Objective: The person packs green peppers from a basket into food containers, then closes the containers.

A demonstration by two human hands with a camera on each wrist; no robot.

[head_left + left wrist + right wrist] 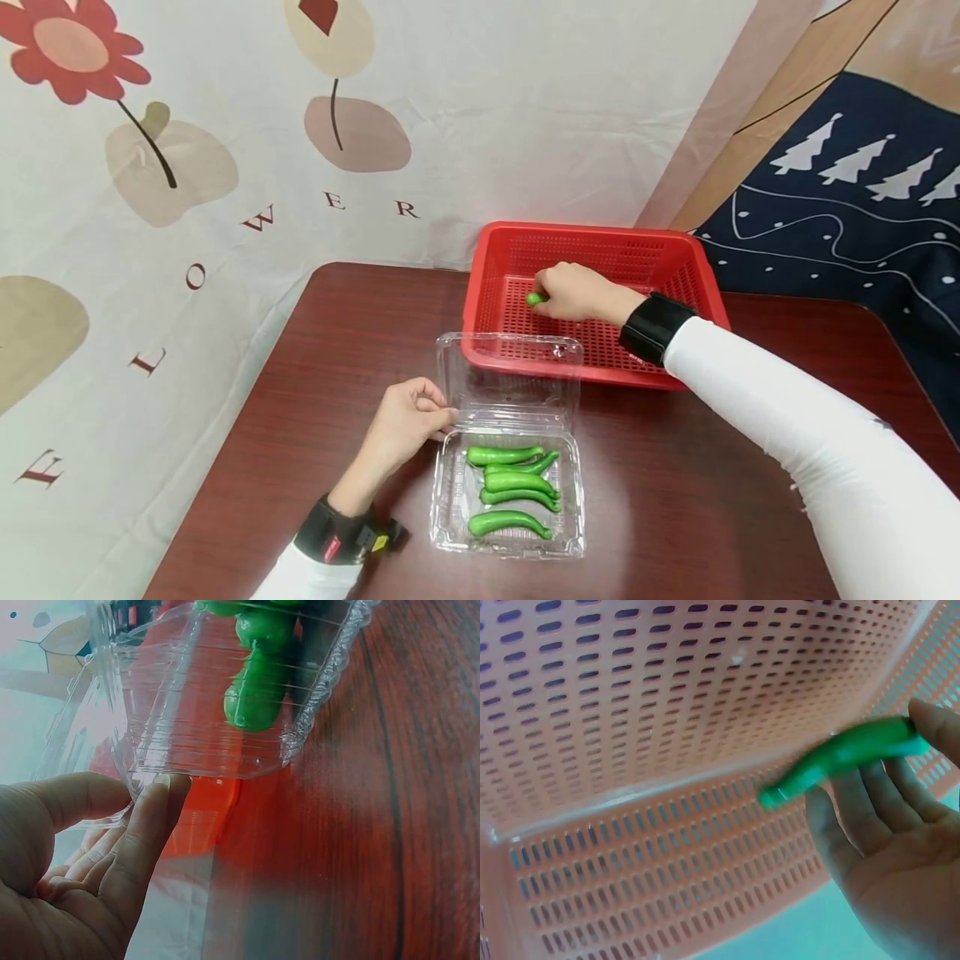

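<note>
Inside the red basket, my right hand (573,292) holds a green pepper (847,757) between thumb and fingers; in the head view only its end pokes out. A clear plastic clamshell box (445,533) stands on the table with its lid (510,367) raised, the lid's top edge over the basket's near rim. Several green peppers (510,523) lie in rows in its base. My left hand (405,421) pinches the box's edge at the left of the hinge, thumb against fingers, as the left wrist view shows.
The red perforated basket (592,375) sits at the back of the dark wooden table (337,350), near a printed cloth wall (525,108). Bare tabletop shows left and right of the box.
</note>
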